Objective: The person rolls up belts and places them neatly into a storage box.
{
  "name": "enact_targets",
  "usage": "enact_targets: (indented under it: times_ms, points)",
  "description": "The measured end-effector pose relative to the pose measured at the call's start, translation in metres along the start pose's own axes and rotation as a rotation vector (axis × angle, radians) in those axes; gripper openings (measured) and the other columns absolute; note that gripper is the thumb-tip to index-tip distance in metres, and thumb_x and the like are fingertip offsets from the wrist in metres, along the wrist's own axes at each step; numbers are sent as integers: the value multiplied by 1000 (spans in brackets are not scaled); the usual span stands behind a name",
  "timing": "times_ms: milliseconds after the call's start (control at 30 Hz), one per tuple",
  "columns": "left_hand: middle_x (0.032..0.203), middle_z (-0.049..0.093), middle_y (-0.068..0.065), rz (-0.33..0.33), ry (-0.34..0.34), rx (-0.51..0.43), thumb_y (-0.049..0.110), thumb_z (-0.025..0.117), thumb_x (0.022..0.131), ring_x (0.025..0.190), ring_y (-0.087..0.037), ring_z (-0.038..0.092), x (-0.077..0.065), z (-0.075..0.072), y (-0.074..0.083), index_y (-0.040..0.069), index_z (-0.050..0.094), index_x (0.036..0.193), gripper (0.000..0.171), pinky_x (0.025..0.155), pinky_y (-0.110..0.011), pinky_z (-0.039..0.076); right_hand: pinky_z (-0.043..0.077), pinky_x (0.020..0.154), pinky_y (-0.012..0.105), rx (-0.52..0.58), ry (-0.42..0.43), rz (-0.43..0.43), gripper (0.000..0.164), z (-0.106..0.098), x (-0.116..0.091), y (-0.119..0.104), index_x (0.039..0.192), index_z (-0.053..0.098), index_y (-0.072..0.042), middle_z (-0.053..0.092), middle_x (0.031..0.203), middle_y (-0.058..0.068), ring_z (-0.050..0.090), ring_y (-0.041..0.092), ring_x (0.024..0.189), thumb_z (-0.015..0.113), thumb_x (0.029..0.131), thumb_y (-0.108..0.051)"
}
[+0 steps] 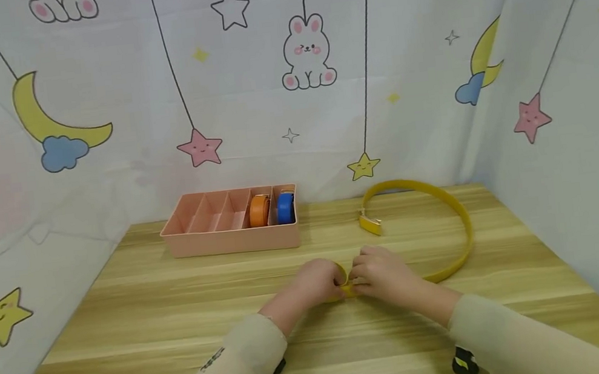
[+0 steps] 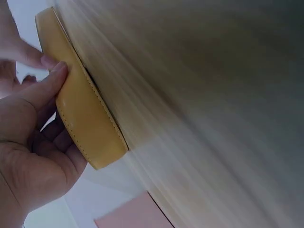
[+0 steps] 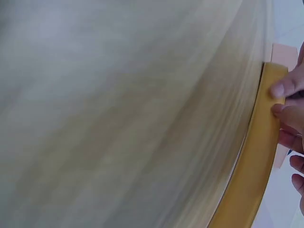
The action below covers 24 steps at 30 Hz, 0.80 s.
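A yellow belt (image 1: 468, 224) stands on its edge on the table, sweeping in a wide arc to the right. Its buckle end (image 1: 371, 224) lies at the back. My left hand (image 1: 317, 279) grips the near end, which bends into a small curl; in the left wrist view the thumb presses the stitched outer face of the belt (image 2: 90, 114), fingers behind it. Close beside, my right hand (image 1: 382, 273) pinches the same strap. The right wrist view has both thumbs near each other on the belt (image 3: 251, 171). Parts of the curl are hidden by the hands.
A pink divided box (image 1: 234, 241) stands at the back, left of centre. In its right compartments sit a rolled orange belt (image 1: 260, 210) and a rolled blue belt (image 1: 285, 208). A patterned white curtain (image 1: 269, 105) hangs behind the wooden table (image 1: 144, 325) and at its sides.
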<state>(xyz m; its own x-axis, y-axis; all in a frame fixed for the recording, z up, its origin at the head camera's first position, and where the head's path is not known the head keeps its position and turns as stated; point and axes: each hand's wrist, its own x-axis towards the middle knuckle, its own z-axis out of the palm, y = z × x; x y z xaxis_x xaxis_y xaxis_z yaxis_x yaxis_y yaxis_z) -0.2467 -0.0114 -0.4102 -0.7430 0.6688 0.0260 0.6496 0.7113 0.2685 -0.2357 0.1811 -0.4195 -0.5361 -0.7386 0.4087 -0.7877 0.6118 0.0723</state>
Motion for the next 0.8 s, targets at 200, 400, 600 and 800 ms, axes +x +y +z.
enact_targets:
  times_ms: [200,400,600,800]
  points:
    - [46,21,9,-106,-25,-34,21,78,83,46,-7,22,15,0,9,17,36,48,55,47,-20,22,38,62,27,14,-27,66,21,-1,10,1,79,77,-17,66,74,-7,45,10,66,88,68,-31]
    - [45,22,8,-100,-100,-54,21,80,81,45,-7,20,17,-7,6,15,39,49,52,46,-21,21,37,60,26,-22,-69,-49,12,-2,14,3,79,79,-21,65,72,-10,49,11,67,84,72,-30]
    - [82,67,2,-245,-42,-212,15,76,85,74,-12,58,17,-27,-6,11,75,90,6,65,-25,49,33,59,25,-26,-103,-94,5,-4,16,5,79,79,-22,64,73,-10,48,11,69,82,76,-24]
    - [105,67,-8,-268,45,-151,7,72,87,96,-22,61,24,-28,-25,9,69,117,29,82,-35,50,29,56,24,-49,-78,-143,4,-5,16,9,77,78,-23,63,74,-10,43,12,65,81,77,-22]
